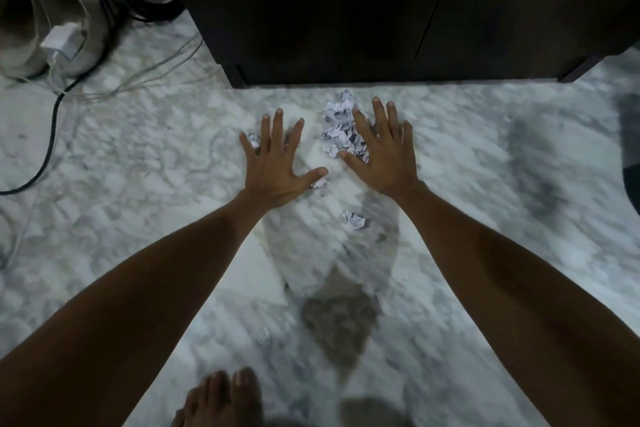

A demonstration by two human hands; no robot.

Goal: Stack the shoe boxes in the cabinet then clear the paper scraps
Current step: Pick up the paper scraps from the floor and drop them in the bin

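A pile of crumpled paper scraps (341,128) lies on the marble floor (485,218), right in front of the bottom edge of the dark cabinet (346,10). The cabinet doors look shut, and no shoe boxes show.

The right hand (384,156) is flat and wide open, fingers spread, palm down. It rests at the right side of the pile and touches it, but it has hold of nothing. The left hand (280,159) is also flat and wide open, fingers spread, palm down on the floor. It is just left of the pile, with a bare bit of floor between.

A small scrap (254,140) peeks out by the left hand's little finger. Another small scrap (320,183) sits just under the left thumb. One crumpled ball (353,219) lies alone between the two wrists, nearer the person. A flat white bit (265,336) lies still closer, by the left arm.

A bare foot (221,399) shows at the bottom edge of the floor.

At the far left corner, black and white cables (52,121) trail over the floor, with a white plug block (62,42) and pale round shapes (41,10) behind them. The view is a bit blurry.
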